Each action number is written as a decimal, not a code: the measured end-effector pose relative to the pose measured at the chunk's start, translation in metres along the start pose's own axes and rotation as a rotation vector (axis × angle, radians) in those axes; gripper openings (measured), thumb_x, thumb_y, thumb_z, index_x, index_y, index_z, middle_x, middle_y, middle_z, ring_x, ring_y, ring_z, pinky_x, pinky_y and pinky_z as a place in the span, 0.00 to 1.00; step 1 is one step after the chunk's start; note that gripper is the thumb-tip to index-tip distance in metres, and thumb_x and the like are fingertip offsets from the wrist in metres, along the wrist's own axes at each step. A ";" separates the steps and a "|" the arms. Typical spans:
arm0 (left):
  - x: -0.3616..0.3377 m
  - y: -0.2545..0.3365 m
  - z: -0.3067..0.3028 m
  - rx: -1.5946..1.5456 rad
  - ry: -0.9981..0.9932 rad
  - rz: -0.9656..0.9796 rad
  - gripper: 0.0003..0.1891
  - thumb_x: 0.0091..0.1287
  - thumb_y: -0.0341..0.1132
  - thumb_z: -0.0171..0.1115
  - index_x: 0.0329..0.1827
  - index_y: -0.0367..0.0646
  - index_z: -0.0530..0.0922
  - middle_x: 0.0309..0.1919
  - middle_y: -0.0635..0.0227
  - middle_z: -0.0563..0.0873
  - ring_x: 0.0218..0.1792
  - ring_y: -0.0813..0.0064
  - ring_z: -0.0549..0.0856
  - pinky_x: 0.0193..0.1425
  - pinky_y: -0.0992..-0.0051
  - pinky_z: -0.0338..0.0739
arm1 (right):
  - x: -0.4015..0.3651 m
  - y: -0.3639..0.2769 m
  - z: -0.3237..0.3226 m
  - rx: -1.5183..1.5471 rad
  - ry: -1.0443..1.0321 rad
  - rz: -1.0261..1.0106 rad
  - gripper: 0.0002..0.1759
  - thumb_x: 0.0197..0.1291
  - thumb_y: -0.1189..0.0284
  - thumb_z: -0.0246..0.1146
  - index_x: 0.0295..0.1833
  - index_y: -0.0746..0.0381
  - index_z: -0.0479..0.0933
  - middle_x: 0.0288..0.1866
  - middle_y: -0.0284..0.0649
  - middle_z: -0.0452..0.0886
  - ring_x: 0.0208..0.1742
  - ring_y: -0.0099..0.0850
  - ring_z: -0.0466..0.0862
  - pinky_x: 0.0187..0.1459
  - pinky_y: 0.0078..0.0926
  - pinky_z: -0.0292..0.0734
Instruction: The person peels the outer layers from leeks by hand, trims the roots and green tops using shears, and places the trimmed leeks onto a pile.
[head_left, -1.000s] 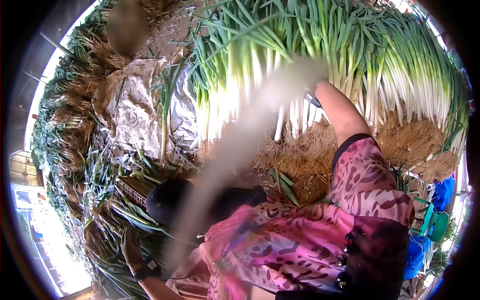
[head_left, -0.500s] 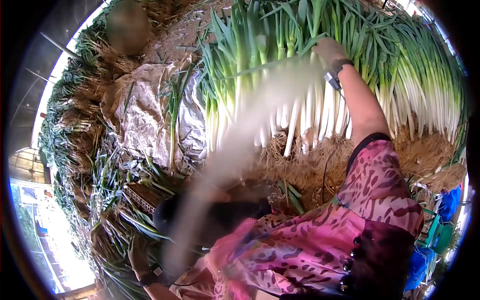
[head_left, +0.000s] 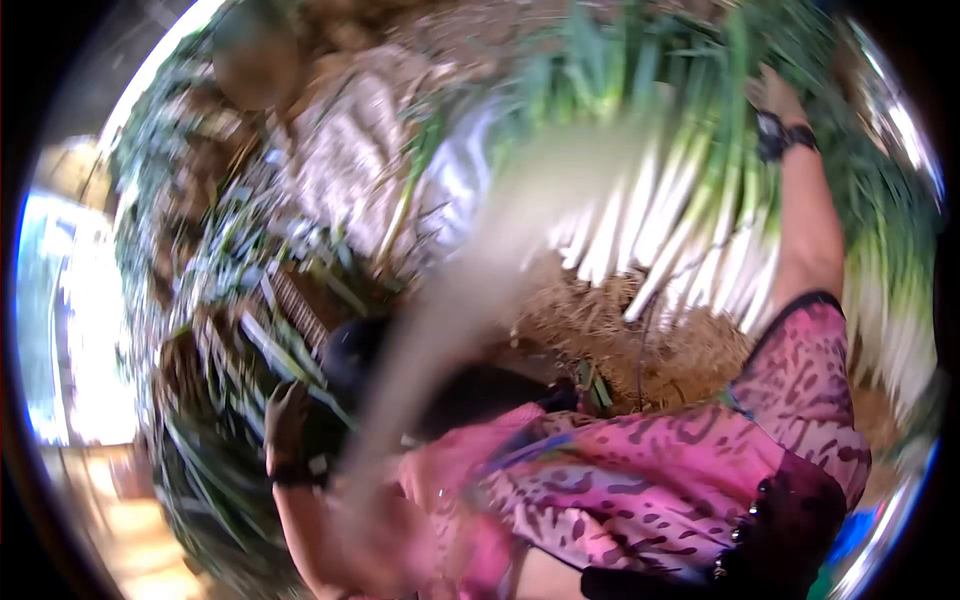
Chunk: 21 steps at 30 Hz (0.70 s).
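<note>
A broad row of long green onions (head_left: 650,205) lies side by side, white stalks toward me and green leaves at the far side. My right hand (head_left: 780,95) reaches in among the leaves at the upper right, its fingers stretched out and blurred, with no stalk plainly held. Dark bands circle that wrist. At lower left, my left hand (head_left: 286,412) is against a heap of untrimmed green onions (head_left: 205,450) with soil and dry outer leaves. Blur hides whether its fingers close on a stalk. A pale smear crosses the middle of the view and covers part of the row.
Brown crumpled sheeting (head_left: 350,150) and a silvery sheet (head_left: 460,165) lie left of the row. Soil and roots (head_left: 600,310) border the white ends. A slatted crate (head_left: 295,300) stands by the left heap. Something blue (head_left: 853,535) shows at lower right.
The whole view has turned and blurred, with the scene shifted rightward. My right hand appears farther right, still at the leaves. My left hand appears higher, beside the untrimmed heap.
</note>
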<state>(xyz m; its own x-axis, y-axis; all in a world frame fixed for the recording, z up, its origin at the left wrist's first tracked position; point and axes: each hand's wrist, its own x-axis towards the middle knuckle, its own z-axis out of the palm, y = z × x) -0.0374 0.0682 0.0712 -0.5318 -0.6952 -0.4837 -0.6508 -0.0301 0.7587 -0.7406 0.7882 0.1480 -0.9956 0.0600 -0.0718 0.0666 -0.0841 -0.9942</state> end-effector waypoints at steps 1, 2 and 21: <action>-0.006 -0.002 0.007 -0.032 0.031 -0.029 0.18 0.71 0.47 0.65 0.54 0.43 0.82 0.38 0.75 0.85 0.36 0.83 0.81 0.42 0.78 0.75 | 0.011 0.019 0.022 0.007 -0.068 0.020 0.37 0.76 0.54 0.53 0.79 0.67 0.57 0.69 0.55 0.75 0.61 0.40 0.84 0.56 0.31 0.81; -0.008 -0.012 0.007 -0.079 0.043 -0.061 0.18 0.70 0.47 0.66 0.54 0.44 0.82 0.35 0.76 0.84 0.36 0.83 0.81 0.41 0.79 0.74 | 0.004 0.027 0.058 0.030 -0.137 0.117 0.34 0.77 0.56 0.53 0.78 0.67 0.59 0.69 0.52 0.76 0.61 0.37 0.83 0.55 0.29 0.81; 0.118 -0.112 -0.045 0.423 0.413 -0.186 0.27 0.61 0.45 0.69 0.62 0.41 0.78 0.52 0.49 0.86 0.54 0.50 0.86 0.60 0.58 0.80 | -0.577 0.132 0.749 -0.112 -1.853 -0.349 0.22 0.73 0.58 0.58 0.56 0.67 0.79 0.49 0.46 0.86 0.43 0.37 0.88 0.45 0.32 0.86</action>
<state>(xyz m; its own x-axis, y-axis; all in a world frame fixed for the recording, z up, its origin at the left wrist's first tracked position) -0.0030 -0.0427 -0.0515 -0.1906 -0.9286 -0.3183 -0.9157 0.0514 0.3985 -0.2068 -0.0023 0.1176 0.2379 -0.9513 0.1962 -0.1994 -0.2455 -0.9487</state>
